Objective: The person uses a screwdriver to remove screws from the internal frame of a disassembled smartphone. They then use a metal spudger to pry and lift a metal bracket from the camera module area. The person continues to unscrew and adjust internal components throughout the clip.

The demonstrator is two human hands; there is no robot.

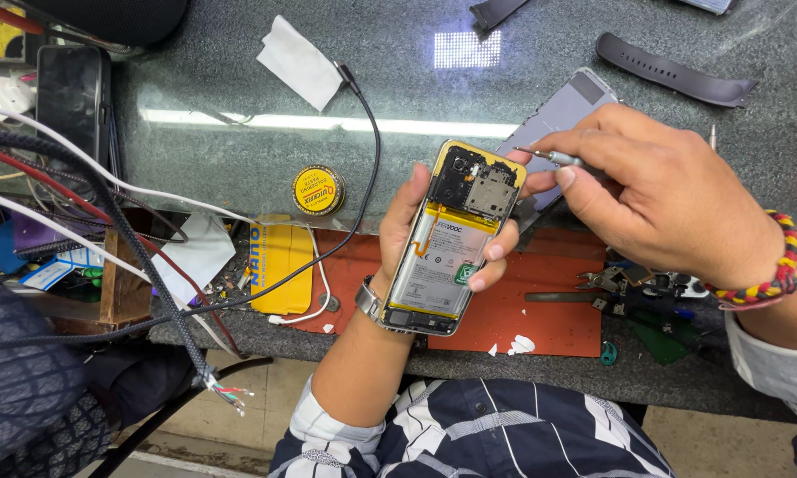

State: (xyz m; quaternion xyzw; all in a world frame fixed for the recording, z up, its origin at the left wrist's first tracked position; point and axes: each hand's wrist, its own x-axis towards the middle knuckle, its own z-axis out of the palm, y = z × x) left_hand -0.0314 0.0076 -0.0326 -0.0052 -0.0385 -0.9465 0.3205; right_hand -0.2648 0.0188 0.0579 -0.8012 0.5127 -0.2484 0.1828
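A thin screwdriver point(553, 158) is pinched between the thumb and fingertips of the right hand point(664, 199), right of centre in the frame, with its tip set at the top right corner of an opened phone point(447, 239). The phone is gripped at centre frame by the left hand point(416, 235): the thumb is pressed along its left edge and the fingers point(491, 261) are curled round its right edge. The back cover has been taken off, so the battery and the dark board at the top are exposed. A metal watch is worn on the left wrist, a beaded band on the right.

Below the phone a red mat point(540, 305) is laid on the bench edge, with small white scraps on it. To the left of the mat a yellow card point(279, 265) is seen, and above it a round yellow tin point(318, 189). A black cable point(367, 150) is run from upper centre down to the left. A grey panel point(562, 111) lies behind the right fingers, and a dark strap point(673, 80) in the upper right.
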